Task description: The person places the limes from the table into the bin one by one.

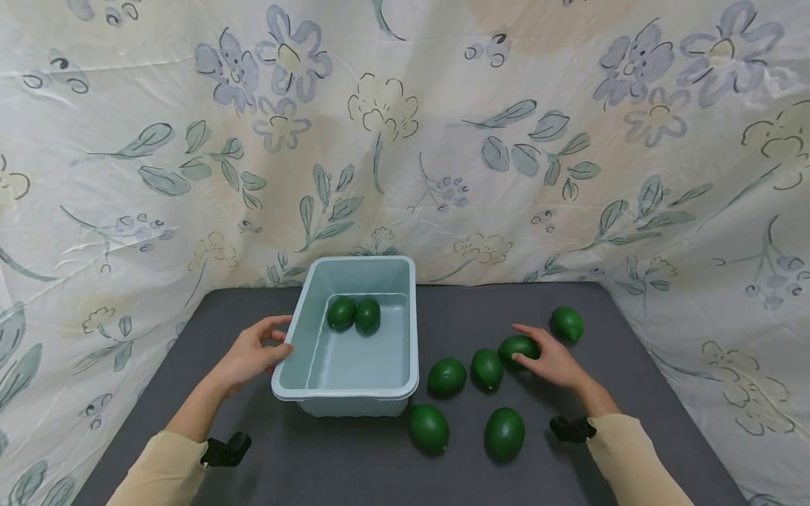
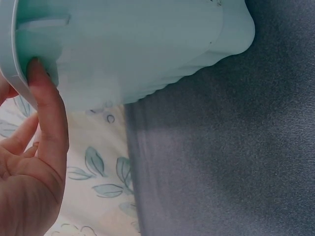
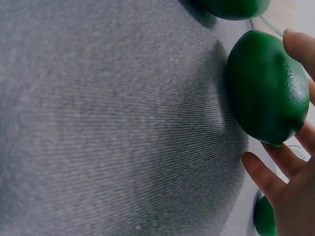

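Observation:
A pale blue-green plastic bin [image 1: 344, 394] stands left of centre with two green limes [image 1: 342, 313] inside. My left hand [image 1: 256, 351] holds its left rim; in the left wrist view the thumb [image 2: 47, 105] presses under the rim of the bin [image 2: 133, 44], other fingers partly hidden behind it. On the right, my right hand [image 1: 553, 360] has thumb and fingers round a lime [image 1: 517, 347] on the table. The right wrist view shows this lime [image 3: 263, 88] between thumb and fingers, with one finger [image 3: 263, 174] spread apart from it.
Several more limes lie on the dark grey table [image 1: 342, 464]: one beyond the right hand [image 1: 566, 324], others between it and the bin, such as this lime [image 1: 446, 377], and one nearer the front [image 1: 504, 434]. A floral cloth [image 1: 405, 140] hangs behind the table.

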The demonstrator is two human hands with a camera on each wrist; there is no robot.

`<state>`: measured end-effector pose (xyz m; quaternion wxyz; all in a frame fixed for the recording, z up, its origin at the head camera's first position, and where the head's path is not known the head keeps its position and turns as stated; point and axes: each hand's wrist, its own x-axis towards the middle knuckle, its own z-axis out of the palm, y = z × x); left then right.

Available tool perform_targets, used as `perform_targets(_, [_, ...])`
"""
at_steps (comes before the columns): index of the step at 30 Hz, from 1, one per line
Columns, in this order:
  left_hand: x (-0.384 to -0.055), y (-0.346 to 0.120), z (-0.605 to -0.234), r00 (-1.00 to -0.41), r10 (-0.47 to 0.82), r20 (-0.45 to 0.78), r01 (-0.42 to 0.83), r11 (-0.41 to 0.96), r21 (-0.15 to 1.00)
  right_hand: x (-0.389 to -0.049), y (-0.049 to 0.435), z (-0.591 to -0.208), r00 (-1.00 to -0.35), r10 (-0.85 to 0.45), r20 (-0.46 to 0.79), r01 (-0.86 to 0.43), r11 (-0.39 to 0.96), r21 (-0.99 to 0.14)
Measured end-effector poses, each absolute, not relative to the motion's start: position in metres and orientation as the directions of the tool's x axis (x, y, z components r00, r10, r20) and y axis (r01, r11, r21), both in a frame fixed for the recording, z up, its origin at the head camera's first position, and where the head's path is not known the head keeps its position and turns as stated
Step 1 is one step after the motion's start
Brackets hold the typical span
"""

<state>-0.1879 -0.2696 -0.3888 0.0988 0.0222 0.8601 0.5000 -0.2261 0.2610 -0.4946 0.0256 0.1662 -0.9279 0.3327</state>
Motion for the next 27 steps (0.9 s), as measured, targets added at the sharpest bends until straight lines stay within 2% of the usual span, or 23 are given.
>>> perform_targets(27, [-0.1883,-0.2700,-0.3919,-0.980,0.135,-0.143,-0.058,0.497,0.866,-0.2244,0.2602,-0.4983,-0.950,-0.255,0.182,-0.312,0.726,-0.613])
